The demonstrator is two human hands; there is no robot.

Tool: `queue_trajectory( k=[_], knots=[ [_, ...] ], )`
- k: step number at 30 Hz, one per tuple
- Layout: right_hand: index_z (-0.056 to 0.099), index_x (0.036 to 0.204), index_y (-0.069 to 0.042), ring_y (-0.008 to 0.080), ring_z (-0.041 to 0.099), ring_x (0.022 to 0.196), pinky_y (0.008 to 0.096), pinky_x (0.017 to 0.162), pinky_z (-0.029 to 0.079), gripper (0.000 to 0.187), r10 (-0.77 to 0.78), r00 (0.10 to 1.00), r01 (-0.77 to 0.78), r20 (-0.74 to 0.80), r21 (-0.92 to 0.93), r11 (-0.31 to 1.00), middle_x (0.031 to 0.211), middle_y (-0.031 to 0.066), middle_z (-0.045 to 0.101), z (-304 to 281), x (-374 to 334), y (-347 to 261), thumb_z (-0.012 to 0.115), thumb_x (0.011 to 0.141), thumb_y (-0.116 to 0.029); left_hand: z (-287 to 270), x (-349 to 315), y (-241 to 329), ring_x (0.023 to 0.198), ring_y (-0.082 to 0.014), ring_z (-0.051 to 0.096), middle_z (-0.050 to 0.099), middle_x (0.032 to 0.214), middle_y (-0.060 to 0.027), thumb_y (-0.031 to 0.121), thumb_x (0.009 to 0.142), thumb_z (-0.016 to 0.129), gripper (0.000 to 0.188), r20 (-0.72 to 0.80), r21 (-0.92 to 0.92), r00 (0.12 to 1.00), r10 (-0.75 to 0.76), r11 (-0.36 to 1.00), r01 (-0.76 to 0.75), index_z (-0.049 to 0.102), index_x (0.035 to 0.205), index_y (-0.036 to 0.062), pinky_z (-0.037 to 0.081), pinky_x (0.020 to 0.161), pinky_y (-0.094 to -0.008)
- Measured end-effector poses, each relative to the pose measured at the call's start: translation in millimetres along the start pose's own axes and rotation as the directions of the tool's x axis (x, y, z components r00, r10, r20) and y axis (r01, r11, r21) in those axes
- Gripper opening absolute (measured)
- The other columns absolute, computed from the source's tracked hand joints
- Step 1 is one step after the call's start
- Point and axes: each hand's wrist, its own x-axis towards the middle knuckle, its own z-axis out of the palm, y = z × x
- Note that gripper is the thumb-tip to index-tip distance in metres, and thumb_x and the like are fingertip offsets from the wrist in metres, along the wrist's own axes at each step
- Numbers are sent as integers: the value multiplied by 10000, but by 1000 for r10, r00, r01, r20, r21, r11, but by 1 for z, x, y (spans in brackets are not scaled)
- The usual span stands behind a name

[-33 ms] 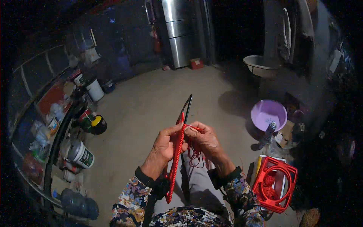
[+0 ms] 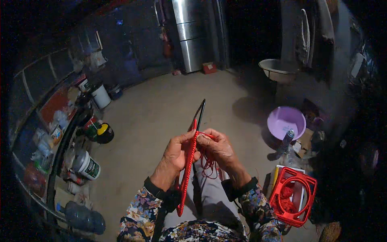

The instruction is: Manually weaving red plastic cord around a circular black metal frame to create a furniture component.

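A narrow red piece of tightly looped cord (image 2: 186,183) slants up from my lap, seen nearly edge-on. It lies along a thin black looped frame (image 2: 201,111) whose far end sticks out beyond my hands. My left hand (image 2: 175,153) is closed around the upper part of the red cord piece, thumb on top. Close beside it, my right hand (image 2: 221,150) pinches a strand of red cord (image 2: 207,135) at the piece's edge. Loose loops of red cord (image 2: 209,166) dangle below my right fingers over my legs. Whether a small tool is in the right fingers is hidden.
To the right, a red plastic frame (image 2: 278,201) lies over a box with red cord inside. Beyond it stand a spray can (image 2: 287,138) and a purple basin (image 2: 278,121). Buckets (image 2: 86,165) and a large water bottle (image 2: 84,218) line the left. A fridge (image 2: 191,48) stands far back.
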Motion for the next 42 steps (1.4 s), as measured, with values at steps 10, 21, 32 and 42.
queue_trajectory(
  k=[10, 21, 32, 42],
  knots=[
    [603, 1036, -12, 84, 603, 750, 211, 656, 483, 211, 89, 993, -99, -75, -144, 985, 892, 28, 640, 8, -17, -7, 648, 866, -130, -6, -3, -12, 516, -185, 594, 636, 728, -70, 233, 818, 637, 262, 85, -78, 996, -4, 997, 10, 614, 955, 11, 472, 363, -291],
    [655, 984, -28, 71, 601, 725, 231, 622, 505, 223, 31, 986, -95, -164, -398, 912, 797, 25, 656, -18, -15, 87, 631, 879, -224, -142, 30, -83, 778, -168, 624, 644, 906, -43, 283, 761, 601, 418, -86, -130, 992, 94, 986, -105, 592, 1112, 56, 512, 513, -306],
    [593, 776, -43, 44, 509, 674, 222, 604, 431, 91, -68, 972, 26, -227, -183, 983, 688, -24, 565, -30, -56, 121, 643, 824, -103, -109, -4, -110, 1074, -278, 551, 540, 1202, -174, 252, 876, 562, 562, -45, -95, 996, 78, 992, -82, 392, 1348, -3, 429, 961, -407],
    [624, 883, -34, 65, 531, 722, 243, 640, 451, 162, 110, 968, -194, -225, -396, 897, 747, -13, 591, -32, -78, 117, 649, 845, -189, -137, -18, -139, 971, -230, 603, 619, 1065, -100, 189, 842, 628, 399, -174, -74, 979, 104, 990, -118, 536, 1184, 3, 469, 896, -385]
  ],
)
